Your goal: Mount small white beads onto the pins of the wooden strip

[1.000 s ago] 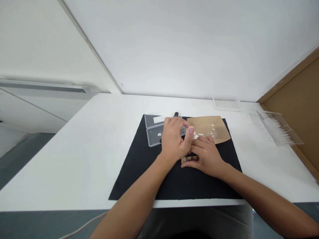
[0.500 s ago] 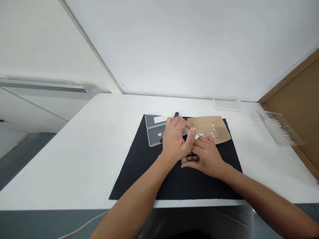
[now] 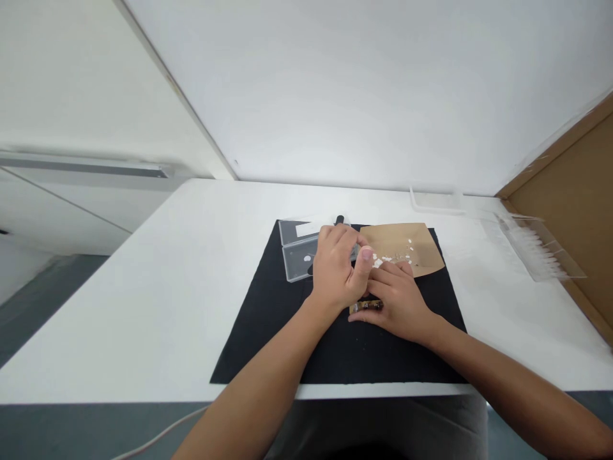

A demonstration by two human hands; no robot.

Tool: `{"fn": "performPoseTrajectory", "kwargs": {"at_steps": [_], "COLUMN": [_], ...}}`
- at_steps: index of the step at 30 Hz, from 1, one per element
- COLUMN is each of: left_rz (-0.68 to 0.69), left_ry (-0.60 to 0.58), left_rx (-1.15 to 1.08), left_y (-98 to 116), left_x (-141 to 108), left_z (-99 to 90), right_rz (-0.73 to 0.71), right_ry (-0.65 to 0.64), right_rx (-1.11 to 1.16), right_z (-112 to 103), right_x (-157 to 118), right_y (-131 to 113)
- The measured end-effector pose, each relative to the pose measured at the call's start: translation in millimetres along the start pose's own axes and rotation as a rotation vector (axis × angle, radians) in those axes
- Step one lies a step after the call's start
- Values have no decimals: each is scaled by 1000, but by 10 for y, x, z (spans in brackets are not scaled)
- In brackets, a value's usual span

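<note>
My right hand point(image 3: 398, 295) rests low over the black mat, its thumb along the near edge and its fingers over the far edge of a small brown strip with dark, shiny pieces point(image 3: 366, 306). Part of that strip is hidden under the hand. Close on its left, my left hand point(image 3: 338, 265) is raised with bent fingers and the thumb apart from them; nothing shows between them. Beyond both hands lies a tan paper sheet point(image 3: 395, 235) with several small white pieces point(image 3: 378, 262) on it. Behind my left hand, an open clear plastic case point(image 3: 293, 262) is partly covered.
The black mat point(image 3: 268, 332) covers part of the white table point(image 3: 143, 306). A small black-capped item point(image 3: 340, 220) stands behind my left hand. At the right are a clear shallow tray point(image 3: 435, 203) and a clear box of thin white sticks point(image 3: 529, 249), near a brown board point(image 3: 575, 185).
My left thumb has shifted slightly left, so more of the white pieces show. My right hand keeps its place on the brown strip.
</note>
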State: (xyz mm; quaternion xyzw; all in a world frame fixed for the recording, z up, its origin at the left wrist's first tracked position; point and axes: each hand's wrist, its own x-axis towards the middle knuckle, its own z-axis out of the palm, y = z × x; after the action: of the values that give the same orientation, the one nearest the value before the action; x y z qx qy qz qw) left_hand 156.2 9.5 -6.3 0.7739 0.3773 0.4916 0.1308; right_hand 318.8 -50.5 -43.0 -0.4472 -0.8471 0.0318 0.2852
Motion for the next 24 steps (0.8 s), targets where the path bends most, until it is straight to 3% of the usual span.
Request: {"fn": "performPoseTrajectory", "kwargs": {"at_steps": [12, 24], "left_rz": [3, -17], "left_ry": [-3, 14], "left_rx": [4, -4], "left_y": [5, -6], "left_x": [10, 4], "left_z": [-4, -8], "right_rz": [-19, -53], "right_ry": [0, 10], "right_rx": [-3, 142], "right_z": [1, -69], "right_x": [-5, -8], "right_y": [0, -36]}}
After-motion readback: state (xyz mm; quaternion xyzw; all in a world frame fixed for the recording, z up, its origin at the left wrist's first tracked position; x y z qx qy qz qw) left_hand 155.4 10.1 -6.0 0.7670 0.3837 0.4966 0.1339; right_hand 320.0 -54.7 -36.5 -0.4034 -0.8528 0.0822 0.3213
